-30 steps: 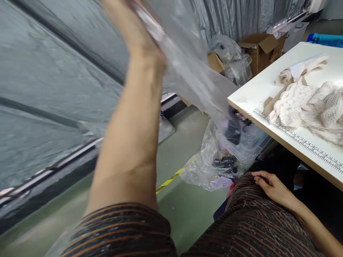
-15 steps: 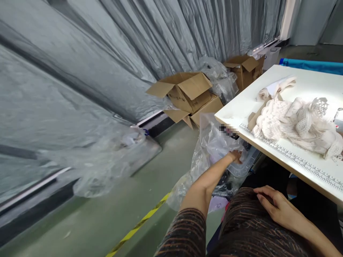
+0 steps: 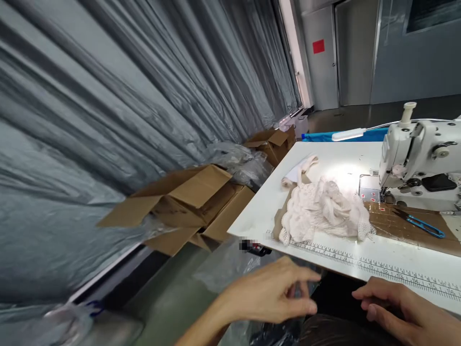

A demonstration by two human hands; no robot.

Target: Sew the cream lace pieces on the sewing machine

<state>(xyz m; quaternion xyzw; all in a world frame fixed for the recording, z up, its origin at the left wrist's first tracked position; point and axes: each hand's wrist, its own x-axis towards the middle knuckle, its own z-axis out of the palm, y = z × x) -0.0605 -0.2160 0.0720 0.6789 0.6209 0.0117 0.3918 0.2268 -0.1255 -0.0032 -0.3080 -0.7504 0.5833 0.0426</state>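
Note:
My left hand hovers in front of the table's near left edge, thumb and forefinger apart, nothing held. My right hand is by the front edge at lower right, loosely bent with thumb and fingers apart, and seems to hold nothing. A crumpled heap of cream lace trim lies on the white tabletop, beyond both hands. Behind it at the left sits a smaller folded strip of pale fabric. To the right stands a white sewing machine, with blue-handled thread snips in front of it.
A ruler strip runs along the table's front edge. Left of the table are open cardboard boxes and clear plastic bags. A grey curtain hangs behind them. Plastic sheeting is below the table's left corner.
My left hand has come up from the clear plastic bin beside the table to the table's front edge. My right hand has lifted off my lap. The view has swung right, showing the sewing machine.

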